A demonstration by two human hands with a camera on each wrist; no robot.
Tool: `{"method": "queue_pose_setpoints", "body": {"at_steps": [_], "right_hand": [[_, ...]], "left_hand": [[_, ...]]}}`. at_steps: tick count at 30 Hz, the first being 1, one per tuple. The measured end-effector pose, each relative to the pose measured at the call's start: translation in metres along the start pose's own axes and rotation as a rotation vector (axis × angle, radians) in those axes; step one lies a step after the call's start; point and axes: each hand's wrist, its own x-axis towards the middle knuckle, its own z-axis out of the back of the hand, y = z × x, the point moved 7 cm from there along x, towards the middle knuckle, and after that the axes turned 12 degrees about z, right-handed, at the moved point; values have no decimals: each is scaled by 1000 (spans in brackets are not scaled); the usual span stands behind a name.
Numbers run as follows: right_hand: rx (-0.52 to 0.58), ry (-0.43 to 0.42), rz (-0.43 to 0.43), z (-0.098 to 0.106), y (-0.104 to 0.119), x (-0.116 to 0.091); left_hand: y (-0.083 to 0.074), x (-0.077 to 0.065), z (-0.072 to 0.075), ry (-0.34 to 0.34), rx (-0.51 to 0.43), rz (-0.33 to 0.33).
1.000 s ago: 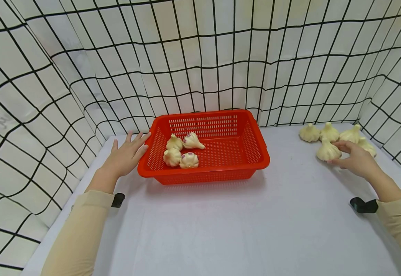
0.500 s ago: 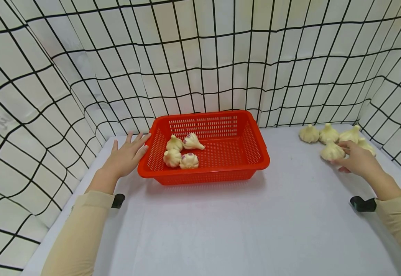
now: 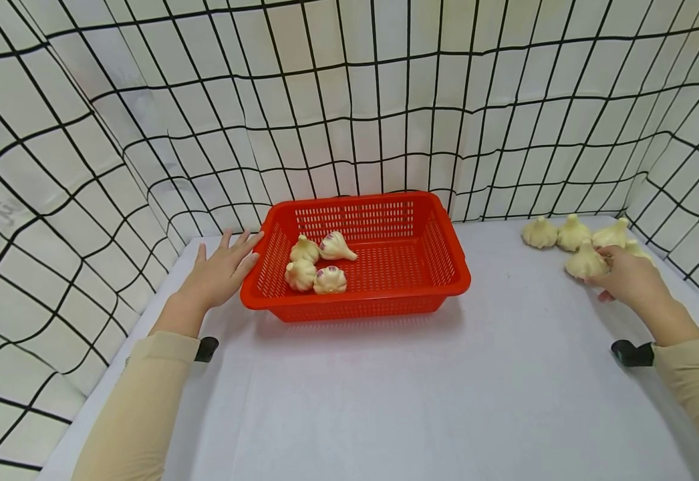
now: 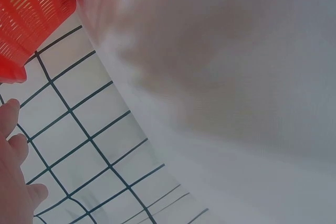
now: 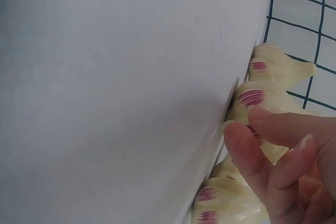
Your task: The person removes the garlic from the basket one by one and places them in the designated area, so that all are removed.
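My left hand (image 3: 217,270) lies with fingers spread at the left rim of a red plastic basket (image 3: 361,294); its fingertips show by the basket in the left wrist view. Far to the right, my right hand (image 3: 632,277) holds a pale garlic bulb (image 3: 584,262) between thumb and fingers, low at the table. The right wrist view shows the fingertips against a purple-streaked bulb (image 5: 252,98). Several more garlic bulbs (image 3: 540,233) stand close behind and beside it, one partly hidden by the hand.
Inside the basket's left half sit several garlic bulbs (image 3: 300,274), some with purple streaks. A black wire grid (image 3: 379,127) over white sheeting walls the back and both sides of the white table (image 3: 373,401).
My right hand has shifted the garlic bulb a little to the right, closer against the other bulbs. My left hand and the basket stay in place.
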Motion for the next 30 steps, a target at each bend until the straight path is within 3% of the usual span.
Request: {"method": "queue_pose_setpoints", "body": {"at_steps": [30], "right_hand": [[-78,-72,38,10,-13,4]], "left_hand": [[0,0,0,2,2,5]]}}
